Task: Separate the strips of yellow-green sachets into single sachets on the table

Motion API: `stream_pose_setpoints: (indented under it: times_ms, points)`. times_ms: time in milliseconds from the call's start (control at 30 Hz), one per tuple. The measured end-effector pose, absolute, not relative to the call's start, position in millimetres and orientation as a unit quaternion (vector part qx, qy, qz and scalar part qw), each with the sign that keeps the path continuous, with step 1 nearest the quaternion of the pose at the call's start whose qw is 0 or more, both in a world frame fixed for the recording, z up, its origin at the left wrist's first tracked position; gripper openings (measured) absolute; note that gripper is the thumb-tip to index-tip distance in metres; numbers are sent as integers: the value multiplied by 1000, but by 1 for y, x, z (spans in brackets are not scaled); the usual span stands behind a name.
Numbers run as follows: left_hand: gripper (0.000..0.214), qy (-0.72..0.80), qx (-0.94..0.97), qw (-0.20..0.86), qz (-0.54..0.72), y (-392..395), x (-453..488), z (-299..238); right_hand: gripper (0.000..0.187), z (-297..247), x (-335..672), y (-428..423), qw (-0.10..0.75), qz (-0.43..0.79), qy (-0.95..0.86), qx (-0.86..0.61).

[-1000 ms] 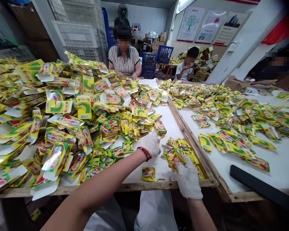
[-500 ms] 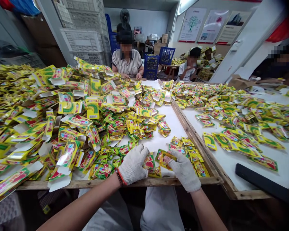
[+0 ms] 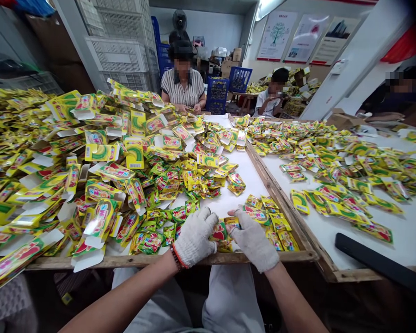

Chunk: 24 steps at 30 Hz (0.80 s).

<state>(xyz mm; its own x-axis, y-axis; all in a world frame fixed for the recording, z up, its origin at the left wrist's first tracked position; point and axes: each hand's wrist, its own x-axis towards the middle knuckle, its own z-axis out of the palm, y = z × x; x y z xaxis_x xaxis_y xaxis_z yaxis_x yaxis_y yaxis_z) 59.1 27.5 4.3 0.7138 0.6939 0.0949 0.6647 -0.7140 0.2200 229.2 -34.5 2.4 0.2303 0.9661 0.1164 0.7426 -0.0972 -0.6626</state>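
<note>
My left hand [image 3: 197, 237], in a white knit glove with a beaded bracelet at the wrist, is curled around the left side of a small packet with a watermelon picture [image 3: 220, 231] near the table's front edge. My right hand [image 3: 255, 238], also gloved, comes in from the right with bare fingertips and grips a yellow packet [image 3: 231, 222] against that one. Its far part is covered by my fingers. Small green and yellow packets [image 3: 150, 243] lie left of my left hand. More flat yellow packets [image 3: 280, 222] lie in rows beyond my right hand.
Open yellow cardboard boxes [image 3: 102, 217] are heaped on the left. A wooden strip [image 3: 273, 185] divides the table, with more boxes [image 3: 329, 206] and a black phone-like object [image 3: 374, 261] to its right. Two people [image 3: 183, 88] sit across; another is at far right.
My right hand has moved left and closer to my left hand, bringing the yellow packet beside the watermelon one. My left hand has shifted slightly right.
</note>
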Motion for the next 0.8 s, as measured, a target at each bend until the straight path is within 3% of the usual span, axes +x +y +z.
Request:
stream_pose_setpoints:
  times_ms: [167,400,500,600,800]
  points:
    - [64,383,919,72,66,26,58,3,14,-1,235,-41,349,233,-530,-737]
    - [60,369,924,71,66,22,60,-2,23,-6,230,-42,343,458,-470,-673]
    - [62,384,918,67,76,24,59,-4,42,-5,229,-47,368,508,-413,-660]
    - [56,373,921,68,83,23,62,-5,35,-4,222,-50,351,571,-414,-616]
    - [48,295,930,171,137,36,66,1,30,-11,229,-43,359,514,-431,-649]
